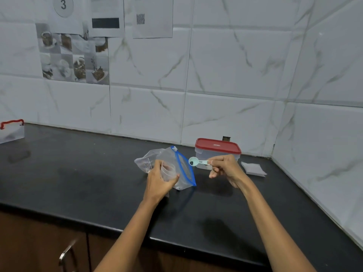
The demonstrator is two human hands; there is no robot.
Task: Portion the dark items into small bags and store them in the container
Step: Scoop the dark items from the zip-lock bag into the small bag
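My left hand [160, 178] grips a small clear bag [168, 170] held open, in front of a large clear zip bag with a blue seal [185, 167] that lies on the black counter [78, 179]. My right hand [225, 167] pinches the handle of a pale green measuring spoon [195, 161]. The spoon's bowl holds a little dark stuff and hovers just right of the blue seal. Behind the right hand stands a clear container with a red lid [217, 147], lid on.
A small filled clear packet [253, 168] lies on the counter right of the container, near the wall corner. A clear bag with a red handle [11, 131] stands at the far left. Tiled walls close the back and right side.
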